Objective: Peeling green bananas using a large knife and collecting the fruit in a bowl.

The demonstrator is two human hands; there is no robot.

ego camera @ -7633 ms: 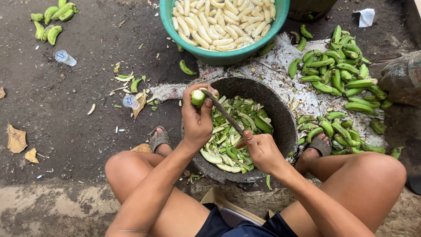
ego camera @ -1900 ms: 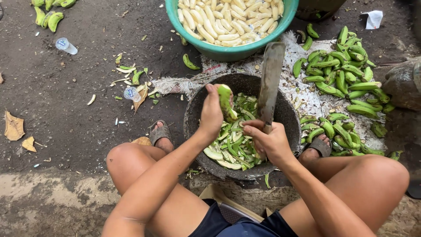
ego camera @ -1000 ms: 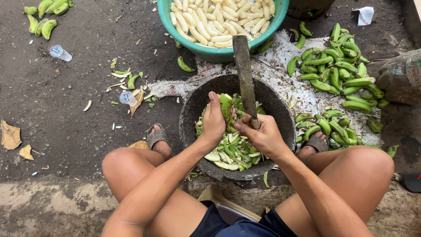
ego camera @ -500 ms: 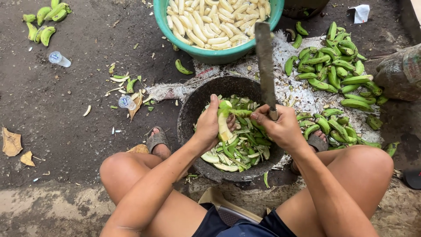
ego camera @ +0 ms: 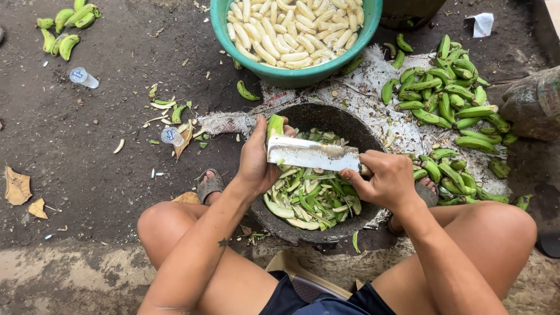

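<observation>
I judge I am mid-peel: my left hand [ego camera: 255, 158] has its fingers curled tight around a short green unpeeled banana [ego camera: 275, 125], held upright over the dark round basin of green peelings [ego camera: 350, 125], while my right hand [ego camera: 386, 182] is closed around the handle of a broad flat steel cleaver [ego camera: 312, 154] whose blade lies level with its tip touching the fruit. The next move calls for a shallow, steady cut along the skin, edge kept clear of my left thumb, so the strip drops among the peels below.
</observation>
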